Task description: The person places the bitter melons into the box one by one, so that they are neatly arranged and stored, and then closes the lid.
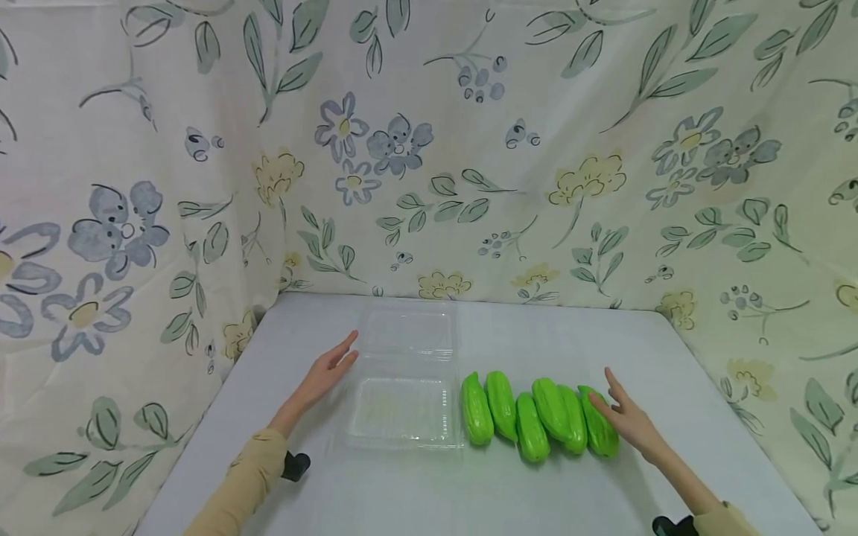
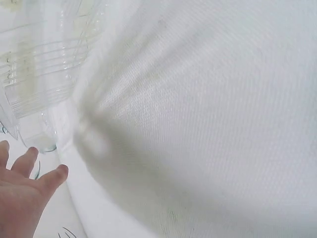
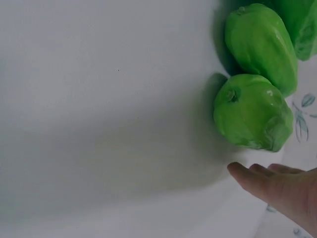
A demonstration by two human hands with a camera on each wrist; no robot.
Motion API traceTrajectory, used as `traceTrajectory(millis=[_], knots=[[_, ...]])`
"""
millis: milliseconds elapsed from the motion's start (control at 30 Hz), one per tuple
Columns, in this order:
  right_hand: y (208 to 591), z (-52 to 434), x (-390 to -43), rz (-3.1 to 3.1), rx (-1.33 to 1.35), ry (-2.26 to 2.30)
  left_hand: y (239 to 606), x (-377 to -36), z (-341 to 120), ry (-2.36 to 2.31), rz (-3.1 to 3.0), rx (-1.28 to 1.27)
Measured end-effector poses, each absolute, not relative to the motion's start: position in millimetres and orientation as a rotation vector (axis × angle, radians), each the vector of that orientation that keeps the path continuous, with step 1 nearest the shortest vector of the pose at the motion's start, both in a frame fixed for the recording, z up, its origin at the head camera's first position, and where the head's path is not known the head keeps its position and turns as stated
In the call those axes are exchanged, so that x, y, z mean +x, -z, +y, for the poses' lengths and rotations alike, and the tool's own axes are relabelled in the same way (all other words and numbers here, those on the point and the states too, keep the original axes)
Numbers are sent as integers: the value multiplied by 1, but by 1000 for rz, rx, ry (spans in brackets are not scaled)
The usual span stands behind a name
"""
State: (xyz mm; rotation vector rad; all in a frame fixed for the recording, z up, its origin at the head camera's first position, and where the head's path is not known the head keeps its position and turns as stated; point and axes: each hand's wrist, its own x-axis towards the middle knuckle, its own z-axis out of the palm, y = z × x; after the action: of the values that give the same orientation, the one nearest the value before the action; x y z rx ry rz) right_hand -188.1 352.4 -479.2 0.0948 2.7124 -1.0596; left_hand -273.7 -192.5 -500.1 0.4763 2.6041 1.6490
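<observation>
**Two open hands flank a clear box and a row of green gourds**

On the pale grey table [image 1: 415, 491], a clear plastic clamshell container [image 1: 406, 408] lies opened out, its lid flap stretched toward the flowered cloth backdrop [image 1: 429, 149]. Just to its right, five green chayote-like gourds [image 1: 532, 417] lie side by side in a row, each touching or nearly touching its neighbour; the leftmost sits just beside the container's edge.

From where I stand, the left hand [image 1: 330, 371] rests flat by the container's left side, fingers straight and relaxed, gripping nothing. Whether the fingertips actually touch the plastic I cannot tell; in the left wrist view the ridged plastic shows just past the fingers [image 2: 27, 161].

The right hand [image 1: 626, 417] lies at the far right end of the row, fingers extended, up against the rightmost gourd [image 1: 599, 429]. It holds nothing; the fingers are not curled around the fruit. The right wrist view shows the fingertips [image 3: 242, 173] just short of that gourd's end.

Both forearms wear tan sleeves [image 1: 241, 484].
</observation>
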Motion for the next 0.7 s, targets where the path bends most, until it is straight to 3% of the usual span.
traceTrajectory(millis=[700], knots=[[486,345,-179,2750,144,1125,515,-278,-182,-1836,2546,367]])
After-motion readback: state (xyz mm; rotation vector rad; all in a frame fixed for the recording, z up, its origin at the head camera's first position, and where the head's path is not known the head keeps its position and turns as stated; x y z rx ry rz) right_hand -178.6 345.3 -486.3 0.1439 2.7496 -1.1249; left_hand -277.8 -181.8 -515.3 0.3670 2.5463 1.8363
